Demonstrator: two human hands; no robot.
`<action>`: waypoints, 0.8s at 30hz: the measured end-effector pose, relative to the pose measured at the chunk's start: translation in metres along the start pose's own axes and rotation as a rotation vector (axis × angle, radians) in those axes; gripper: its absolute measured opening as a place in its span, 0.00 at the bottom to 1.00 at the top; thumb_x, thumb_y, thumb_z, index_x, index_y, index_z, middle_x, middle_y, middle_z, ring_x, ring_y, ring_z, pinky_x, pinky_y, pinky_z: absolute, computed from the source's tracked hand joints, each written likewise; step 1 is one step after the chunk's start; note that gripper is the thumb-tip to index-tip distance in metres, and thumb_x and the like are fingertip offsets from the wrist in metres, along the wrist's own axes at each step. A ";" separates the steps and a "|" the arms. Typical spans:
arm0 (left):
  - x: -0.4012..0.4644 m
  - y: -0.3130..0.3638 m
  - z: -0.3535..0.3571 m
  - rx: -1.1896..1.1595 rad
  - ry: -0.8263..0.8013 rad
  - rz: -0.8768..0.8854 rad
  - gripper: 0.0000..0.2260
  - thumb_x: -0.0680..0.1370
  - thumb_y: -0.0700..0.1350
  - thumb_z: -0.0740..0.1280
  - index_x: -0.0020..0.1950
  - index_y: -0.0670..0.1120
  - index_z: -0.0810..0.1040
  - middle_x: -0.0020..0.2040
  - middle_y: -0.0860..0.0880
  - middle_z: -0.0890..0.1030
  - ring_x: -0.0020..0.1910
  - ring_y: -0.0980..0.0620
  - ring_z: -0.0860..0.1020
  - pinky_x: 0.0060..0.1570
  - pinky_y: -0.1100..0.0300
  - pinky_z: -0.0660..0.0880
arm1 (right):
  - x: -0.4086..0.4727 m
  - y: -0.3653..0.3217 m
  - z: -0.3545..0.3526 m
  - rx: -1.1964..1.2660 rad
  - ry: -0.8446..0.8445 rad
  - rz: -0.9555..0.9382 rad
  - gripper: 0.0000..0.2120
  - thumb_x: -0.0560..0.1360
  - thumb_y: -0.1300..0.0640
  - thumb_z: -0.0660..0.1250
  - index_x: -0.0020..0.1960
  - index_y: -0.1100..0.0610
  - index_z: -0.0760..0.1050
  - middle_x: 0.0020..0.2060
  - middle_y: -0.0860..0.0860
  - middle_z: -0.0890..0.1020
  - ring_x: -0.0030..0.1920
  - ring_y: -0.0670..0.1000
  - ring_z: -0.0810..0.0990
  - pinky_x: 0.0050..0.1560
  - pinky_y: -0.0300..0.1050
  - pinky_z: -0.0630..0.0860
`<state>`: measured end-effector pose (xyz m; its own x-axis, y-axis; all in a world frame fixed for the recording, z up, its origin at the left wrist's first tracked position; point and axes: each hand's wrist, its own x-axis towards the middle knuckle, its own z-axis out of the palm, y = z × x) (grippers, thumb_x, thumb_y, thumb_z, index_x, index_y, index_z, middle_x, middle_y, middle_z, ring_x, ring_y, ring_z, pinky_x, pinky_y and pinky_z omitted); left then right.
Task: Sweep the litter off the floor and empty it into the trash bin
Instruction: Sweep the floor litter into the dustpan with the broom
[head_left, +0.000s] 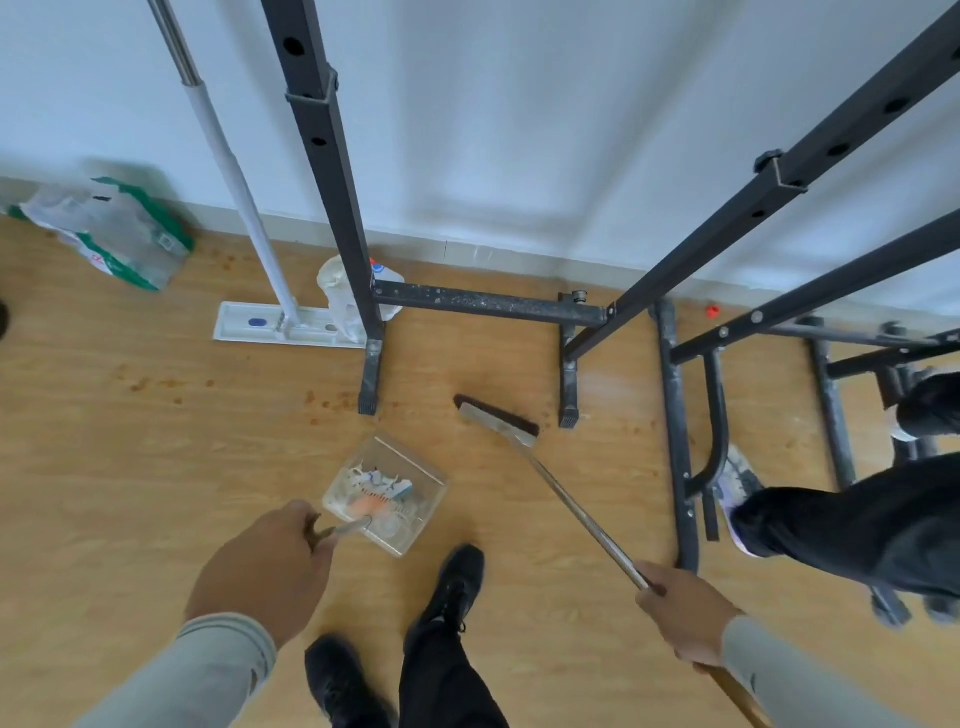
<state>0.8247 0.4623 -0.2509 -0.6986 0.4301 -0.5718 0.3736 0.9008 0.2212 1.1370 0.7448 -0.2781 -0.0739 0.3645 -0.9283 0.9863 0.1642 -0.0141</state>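
The wooden floor (130, 441) runs up to the white wall, where a black metal frame (488, 304) stands on its feet. A flat mop (283, 322) leans at the wall edge beside it, and a pack of bottles (111, 234) lies toward the far left corner. My right hand (683, 616) is curled round the broom (571, 506) handle; its brush head rests on the floor near the frame's feet. My left hand (265, 569) grips the handle of the clear dustpan (387, 493), which sits just ahead of my shoes (452, 582). The litter (382, 493), bits of paper and wrappers, lies inside the dustpan.
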 end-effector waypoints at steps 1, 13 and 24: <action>0.001 0.001 -0.001 0.001 0.004 0.004 0.07 0.81 0.57 0.63 0.49 0.55 0.72 0.39 0.57 0.77 0.34 0.57 0.77 0.37 0.58 0.78 | -0.013 0.009 -0.008 0.078 -0.027 0.030 0.21 0.83 0.54 0.57 0.76 0.47 0.66 0.32 0.50 0.73 0.23 0.47 0.66 0.25 0.42 0.66; 0.016 -0.006 -0.008 0.021 0.019 -0.023 0.05 0.80 0.56 0.64 0.52 0.57 0.72 0.39 0.58 0.78 0.36 0.56 0.78 0.40 0.56 0.80 | 0.062 -0.099 -0.023 -0.122 0.104 0.074 0.23 0.80 0.62 0.54 0.75 0.55 0.64 0.43 0.58 0.79 0.32 0.55 0.79 0.31 0.47 0.79; 0.004 0.000 -0.001 -0.007 0.018 0.018 0.07 0.81 0.58 0.62 0.51 0.55 0.73 0.41 0.56 0.78 0.36 0.54 0.79 0.40 0.54 0.80 | -0.045 -0.021 0.006 0.200 0.001 0.100 0.21 0.84 0.54 0.55 0.77 0.47 0.64 0.31 0.51 0.73 0.23 0.50 0.69 0.24 0.42 0.70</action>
<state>0.8214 0.4637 -0.2523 -0.7023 0.4474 -0.5537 0.3823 0.8932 0.2368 1.1203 0.7192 -0.2380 0.0260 0.3708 -0.9283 0.9983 -0.0577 0.0049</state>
